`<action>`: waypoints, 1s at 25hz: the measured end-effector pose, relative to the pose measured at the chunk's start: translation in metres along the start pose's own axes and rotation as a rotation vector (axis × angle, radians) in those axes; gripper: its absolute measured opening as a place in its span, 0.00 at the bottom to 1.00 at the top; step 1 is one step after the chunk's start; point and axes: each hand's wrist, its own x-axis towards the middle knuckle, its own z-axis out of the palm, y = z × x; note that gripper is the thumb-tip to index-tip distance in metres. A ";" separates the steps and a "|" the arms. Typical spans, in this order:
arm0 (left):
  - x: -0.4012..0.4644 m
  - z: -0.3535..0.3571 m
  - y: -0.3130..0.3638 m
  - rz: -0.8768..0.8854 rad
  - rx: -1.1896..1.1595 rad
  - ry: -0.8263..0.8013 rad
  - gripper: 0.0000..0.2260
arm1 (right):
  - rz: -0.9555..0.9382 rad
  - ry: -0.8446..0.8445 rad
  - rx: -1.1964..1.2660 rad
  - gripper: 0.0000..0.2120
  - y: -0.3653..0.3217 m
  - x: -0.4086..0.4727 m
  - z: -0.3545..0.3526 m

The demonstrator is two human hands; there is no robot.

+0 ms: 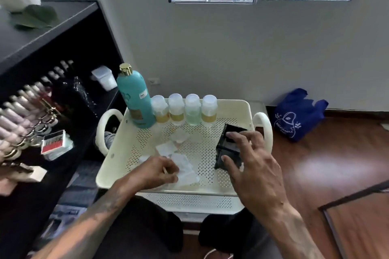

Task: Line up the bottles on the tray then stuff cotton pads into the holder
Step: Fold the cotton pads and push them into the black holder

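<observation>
**A Nail or Beauty Salon Work Corner**

A small salon-like room is being shown. Long rows of nail polish bottles are being kept on a black shelving unit, with scissors and a small red-and-clear box being stored on the shelf beside them. A cream perforated trolley tray is being used as a work surface, where a tall teal bottle and four small clear bottles are being lined up and cotton pads are being laid out. Wooden flooring, plain walls and a blue reusable bag are being seen behind.
</observation>
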 end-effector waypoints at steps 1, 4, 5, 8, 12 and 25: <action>0.003 0.007 -0.007 0.012 -0.049 0.046 0.10 | -0.054 -0.073 0.035 0.21 -0.011 0.002 0.011; 0.008 0.016 -0.018 0.052 -0.132 0.111 0.07 | -0.057 -0.537 -0.041 0.18 -0.031 0.017 0.057; 0.008 0.017 -0.020 0.053 -0.176 0.109 0.07 | -0.026 -0.635 -0.082 0.18 -0.033 0.022 0.072; 0.010 0.018 -0.024 0.033 -0.282 0.092 0.10 | 0.068 -0.690 -0.110 0.15 -0.029 0.025 0.104; 0.015 0.019 -0.026 0.028 -0.332 0.084 0.09 | 0.124 -0.651 -0.045 0.14 -0.016 0.017 0.117; 0.016 0.032 -0.030 0.046 -0.228 0.257 0.14 | 0.196 0.042 0.228 0.04 -0.003 0.037 -0.033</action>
